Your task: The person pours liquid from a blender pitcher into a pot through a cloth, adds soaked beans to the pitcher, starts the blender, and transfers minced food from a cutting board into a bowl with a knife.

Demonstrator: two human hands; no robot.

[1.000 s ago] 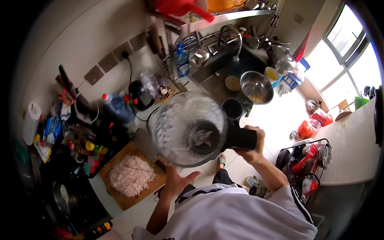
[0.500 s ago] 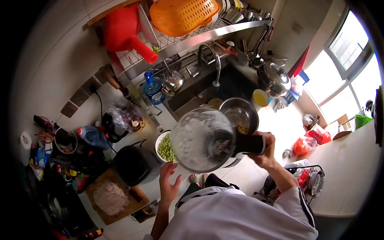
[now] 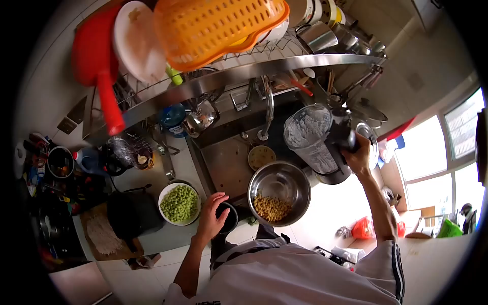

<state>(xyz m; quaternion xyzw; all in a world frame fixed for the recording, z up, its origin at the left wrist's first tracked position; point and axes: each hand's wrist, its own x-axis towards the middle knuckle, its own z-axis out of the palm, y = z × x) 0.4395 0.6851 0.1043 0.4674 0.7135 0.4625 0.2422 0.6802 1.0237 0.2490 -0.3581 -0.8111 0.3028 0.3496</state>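
On my feed, daylight pours in from the window (image 3: 426, 147) at right, partly blown white, and glare washes out the floor (image 3: 338, 206). The steel bowl (image 3: 284, 186) catches highlights; the blender jug (image 3: 307, 133) reads fairly clearly. The stove (image 3: 48, 221) lies in shadow. My lens bows the shelf rail (image 3: 244, 70) and blackens the corners.

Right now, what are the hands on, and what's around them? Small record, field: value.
right hand: grips jug
left hand: holds nothing, fingers apart, by dark cup; contact unclear
jug contents: pale residue on walls
steel bowl: yellow-brown bits
white bowl: green pieces
rack: orange basket, red scoop
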